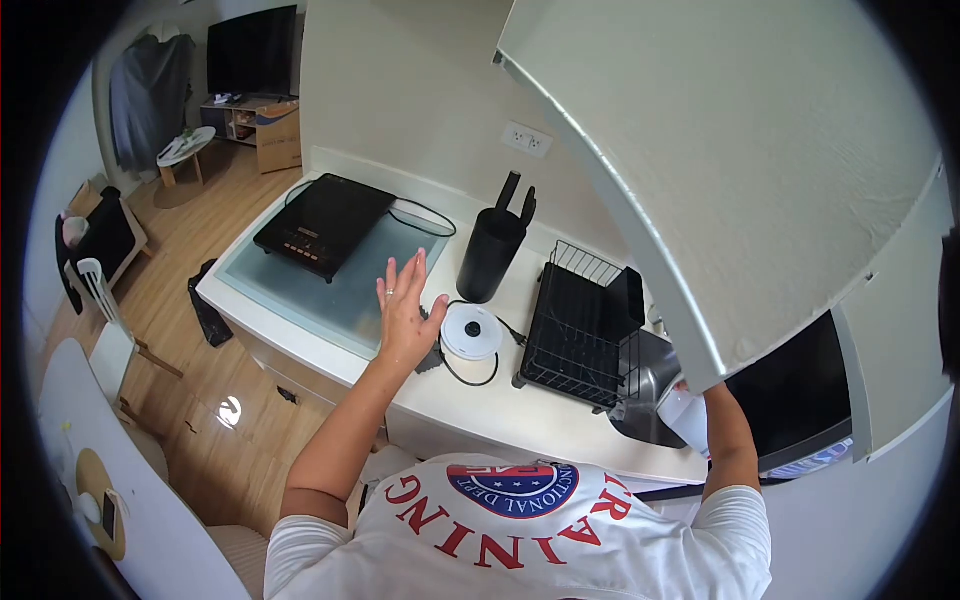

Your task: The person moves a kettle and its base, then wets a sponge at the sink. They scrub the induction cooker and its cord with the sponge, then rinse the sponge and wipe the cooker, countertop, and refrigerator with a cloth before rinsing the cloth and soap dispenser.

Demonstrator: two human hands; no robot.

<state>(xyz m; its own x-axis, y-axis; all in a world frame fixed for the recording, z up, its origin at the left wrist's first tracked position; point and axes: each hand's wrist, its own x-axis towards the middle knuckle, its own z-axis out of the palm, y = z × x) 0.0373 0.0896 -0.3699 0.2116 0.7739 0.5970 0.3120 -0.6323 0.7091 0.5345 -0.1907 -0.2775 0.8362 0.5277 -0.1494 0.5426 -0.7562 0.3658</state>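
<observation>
My left hand (403, 315) is raised over the counter with its fingers stretched out, holding nothing; a ring shows on one finger. Just right of it lies a round white kettle base (471, 331) with a black centre and a black cord. At the sink (648, 385), my right hand (683, 386) is mostly hidden behind the overhanging cabinet. It appears closed on a white kettle (686, 418), of which only part shows, tilted over the basin. Between the base and the sink stands a black dish rack (575, 335).
A black induction cooktop (325, 225) sits on the glass panel (280, 290) at left. Behind the kettle base stands a black knife block (492, 250). The cabinet (720, 180) juts out low over the right side. A wall outlet (527, 140) is behind the counter.
</observation>
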